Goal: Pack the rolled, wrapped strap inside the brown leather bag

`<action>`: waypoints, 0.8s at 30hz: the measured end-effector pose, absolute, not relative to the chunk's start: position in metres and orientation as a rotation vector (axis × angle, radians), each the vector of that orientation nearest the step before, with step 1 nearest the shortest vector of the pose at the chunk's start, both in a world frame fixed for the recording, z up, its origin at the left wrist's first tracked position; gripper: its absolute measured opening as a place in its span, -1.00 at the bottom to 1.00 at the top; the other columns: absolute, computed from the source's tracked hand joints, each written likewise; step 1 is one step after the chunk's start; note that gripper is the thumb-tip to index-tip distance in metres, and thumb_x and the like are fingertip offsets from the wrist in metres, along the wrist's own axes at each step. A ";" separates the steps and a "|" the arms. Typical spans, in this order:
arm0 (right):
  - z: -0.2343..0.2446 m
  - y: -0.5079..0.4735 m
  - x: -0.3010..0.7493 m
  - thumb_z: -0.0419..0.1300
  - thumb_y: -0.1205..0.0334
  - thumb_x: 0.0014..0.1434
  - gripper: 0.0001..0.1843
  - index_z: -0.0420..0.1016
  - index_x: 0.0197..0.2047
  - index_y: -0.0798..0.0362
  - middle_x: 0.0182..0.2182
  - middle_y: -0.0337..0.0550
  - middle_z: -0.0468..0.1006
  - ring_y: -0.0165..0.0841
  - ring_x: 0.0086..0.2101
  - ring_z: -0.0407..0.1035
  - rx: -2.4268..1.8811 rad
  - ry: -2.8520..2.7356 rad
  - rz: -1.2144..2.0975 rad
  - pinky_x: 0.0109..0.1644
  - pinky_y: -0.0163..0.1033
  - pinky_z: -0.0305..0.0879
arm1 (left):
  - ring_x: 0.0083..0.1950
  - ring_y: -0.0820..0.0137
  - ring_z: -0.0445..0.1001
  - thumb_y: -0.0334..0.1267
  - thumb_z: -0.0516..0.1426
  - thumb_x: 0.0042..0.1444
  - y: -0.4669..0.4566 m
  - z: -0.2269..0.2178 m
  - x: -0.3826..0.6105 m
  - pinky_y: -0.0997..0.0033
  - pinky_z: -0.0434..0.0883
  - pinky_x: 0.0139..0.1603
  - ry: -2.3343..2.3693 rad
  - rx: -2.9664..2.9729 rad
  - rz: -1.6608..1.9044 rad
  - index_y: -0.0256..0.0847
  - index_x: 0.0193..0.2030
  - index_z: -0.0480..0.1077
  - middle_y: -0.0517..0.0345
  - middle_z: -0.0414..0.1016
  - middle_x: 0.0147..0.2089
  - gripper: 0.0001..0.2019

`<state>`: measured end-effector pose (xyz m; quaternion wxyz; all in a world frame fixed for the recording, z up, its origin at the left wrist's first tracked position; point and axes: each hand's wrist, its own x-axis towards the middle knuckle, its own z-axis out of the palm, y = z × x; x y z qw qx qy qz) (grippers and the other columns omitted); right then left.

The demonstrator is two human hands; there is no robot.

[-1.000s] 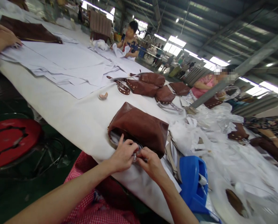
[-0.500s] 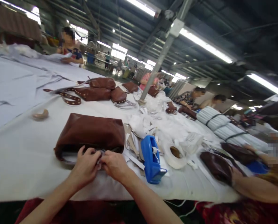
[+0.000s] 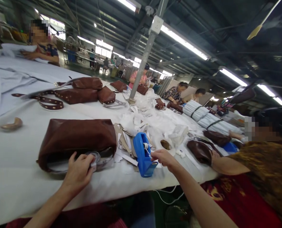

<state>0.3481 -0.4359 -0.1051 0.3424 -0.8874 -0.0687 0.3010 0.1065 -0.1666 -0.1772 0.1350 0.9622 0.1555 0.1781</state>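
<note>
A brown leather bag lies on its side, its opening facing me. My left hand is closed on a clear plastic-wrapped bundle at the mouth of the bag; what the plastic contains I cannot make out. A blue tape dispenser stands to the right of the bag. My right hand is beside it, thumb and finger pinched on the strip of tape that runs from the small roll.
Paper scraps and a large tape roll surround the dispenser. More brown bags lie farther back by a metal post. At right, a co-worker handles another brown bag. A curved tan piece is at left.
My right hand has left the plastic bundle and moved right to the tape dispenser. The left hand still grips the bundle at the bag. The view has turned to the right.
</note>
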 end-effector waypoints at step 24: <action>-0.152 -0.349 0.196 0.32 0.01 -0.13 -0.67 0.38 -0.51 0.10 -0.60 -0.34 0.32 -0.59 -0.62 -0.01 -1.406 -0.179 1.077 -0.58 -0.40 -0.24 | -0.07 0.24 0.42 -0.38 0.04 0.08 -0.177 -0.162 0.101 -0.23 -0.06 0.32 0.537 2.710 0.314 -0.16 -0.21 0.24 0.14 0.46 -0.21 -0.87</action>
